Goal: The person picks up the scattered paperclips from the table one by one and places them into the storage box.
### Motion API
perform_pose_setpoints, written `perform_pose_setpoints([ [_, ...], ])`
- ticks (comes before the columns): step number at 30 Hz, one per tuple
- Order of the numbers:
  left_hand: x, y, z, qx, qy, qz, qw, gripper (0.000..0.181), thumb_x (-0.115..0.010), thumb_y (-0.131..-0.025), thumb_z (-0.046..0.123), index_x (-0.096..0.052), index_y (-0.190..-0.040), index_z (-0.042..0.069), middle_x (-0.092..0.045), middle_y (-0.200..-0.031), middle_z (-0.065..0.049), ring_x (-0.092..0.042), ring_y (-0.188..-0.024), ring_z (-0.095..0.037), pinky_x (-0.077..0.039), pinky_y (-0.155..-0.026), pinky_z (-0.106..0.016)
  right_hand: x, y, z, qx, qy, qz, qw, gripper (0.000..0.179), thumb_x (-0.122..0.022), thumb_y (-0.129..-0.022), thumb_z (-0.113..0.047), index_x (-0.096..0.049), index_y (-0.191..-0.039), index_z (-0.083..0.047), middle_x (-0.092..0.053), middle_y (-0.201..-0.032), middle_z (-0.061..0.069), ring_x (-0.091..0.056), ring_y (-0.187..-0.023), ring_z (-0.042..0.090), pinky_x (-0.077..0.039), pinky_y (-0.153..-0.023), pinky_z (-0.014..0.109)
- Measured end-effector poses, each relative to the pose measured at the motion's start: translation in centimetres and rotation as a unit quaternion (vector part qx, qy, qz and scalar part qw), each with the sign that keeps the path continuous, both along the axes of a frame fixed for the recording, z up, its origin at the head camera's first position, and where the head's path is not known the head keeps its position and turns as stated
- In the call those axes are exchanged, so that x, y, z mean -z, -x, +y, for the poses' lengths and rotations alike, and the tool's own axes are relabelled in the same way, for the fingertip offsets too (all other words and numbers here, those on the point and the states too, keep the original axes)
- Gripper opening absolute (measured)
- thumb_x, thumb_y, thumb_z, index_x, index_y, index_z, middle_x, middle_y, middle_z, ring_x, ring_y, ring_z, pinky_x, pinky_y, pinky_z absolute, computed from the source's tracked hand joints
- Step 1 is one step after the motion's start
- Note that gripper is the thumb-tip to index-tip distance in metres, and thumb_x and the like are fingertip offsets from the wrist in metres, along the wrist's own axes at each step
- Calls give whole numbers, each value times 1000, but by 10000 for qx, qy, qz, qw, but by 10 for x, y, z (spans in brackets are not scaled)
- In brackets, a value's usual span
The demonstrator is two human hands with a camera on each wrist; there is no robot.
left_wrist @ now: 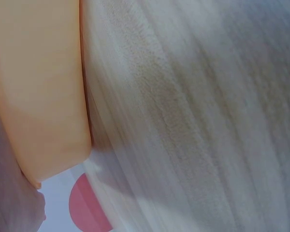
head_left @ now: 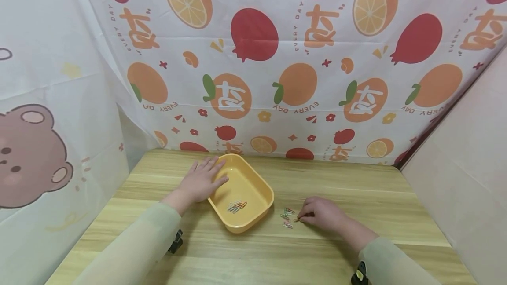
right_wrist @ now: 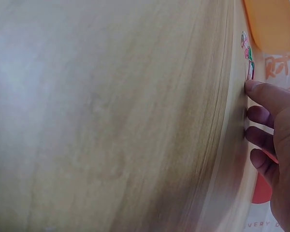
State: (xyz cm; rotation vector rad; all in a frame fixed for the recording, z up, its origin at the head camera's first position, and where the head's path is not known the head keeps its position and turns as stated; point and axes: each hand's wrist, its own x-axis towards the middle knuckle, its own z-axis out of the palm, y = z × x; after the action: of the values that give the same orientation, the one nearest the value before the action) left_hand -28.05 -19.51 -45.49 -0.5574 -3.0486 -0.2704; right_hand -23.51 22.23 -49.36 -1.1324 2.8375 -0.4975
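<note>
My left hand (head_left: pixel 200 181) rests with spread fingers on the left rim of a yellow plastic tray (head_left: pixel 249 179). Several coloured paper clips (head_left: pixel 236 207) lie together on the tray's floor. To the right of the tray, my right hand (head_left: pixel 322 213) pinches a small yellow-orange paper clip (head_left: pixel 296 220) between thumb and forefinger, close over the table. Beside those fingertips is a loose group of green, red and pink paper clips (head_left: pixel 287 214). The right wrist view shows the thumb at the edge of this group, the other fingers curled behind. In the left wrist view the tray's outer wall (left_wrist: pixel 43 87) fills the left side.
The wood-grain table (head_left: pixel 245 258) carries the tray and the clips. A fruit-patterned cloth (head_left: pixel 253 78) hangs behind its far edge. Pale cloths stand at both sides, the left one (head_left: pixel 91 100) printed with a bear.
</note>
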Motion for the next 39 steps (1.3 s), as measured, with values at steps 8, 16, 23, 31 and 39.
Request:
perform_pose_setpoints([
  [8,0,-2,1,-17,-69,-30,10000,73,-32,-101,63,-27,-158,17,-18,-164,-12,-16,-149,-38,-5,-119,-61,0,1,0,-69,127,-51,9999,6,-74,-90,-25,-79,-92,-28,-60,-89,-21,-56,-84,-2,-53,-78,28],
  [16,1,-2,2,-39,-36,-25,10000,74,-30,-101,64,-26,-159,18,-16,-164,-12,-15,-149,-38,-5,-119,-61,-1,1,1,-9,163,-134,9998,6,-74,-91,-26,-79,-92,-30,-59,-88,-22,-55,-83,-3,-53,-77,27],
  [23,0,-3,2,-32,3,7,10000,74,-29,-101,64,-26,-158,18,-17,-164,-11,-16,-149,-38,-7,-119,-61,-3,4,2,127,184,-239,9995,6,-74,-91,-29,-79,-92,-32,-58,-87,-24,-54,-80,-3,-53,-76,26],
  [31,1,-1,2,-46,-59,-5,10000,72,-33,-102,61,-27,-158,18,-17,-164,-11,-14,-150,-38,-4,-119,-60,-7,7,1,154,237,-198,9994,5,-75,-90,-29,-79,-92,-31,-58,-86,-24,-53,-79,-2,-52,-74,26],
  [39,3,1,1,-43,-121,66,9999,71,-36,-102,59,-29,-158,16,-20,-163,-12,-16,-149,-38,-3,-119,-60,-15,11,-2,77,322,41,9994,5,-76,-89,-27,-79,-92,-27,-60,-87,-23,-56,-81,-2,-53,-76,28],
])
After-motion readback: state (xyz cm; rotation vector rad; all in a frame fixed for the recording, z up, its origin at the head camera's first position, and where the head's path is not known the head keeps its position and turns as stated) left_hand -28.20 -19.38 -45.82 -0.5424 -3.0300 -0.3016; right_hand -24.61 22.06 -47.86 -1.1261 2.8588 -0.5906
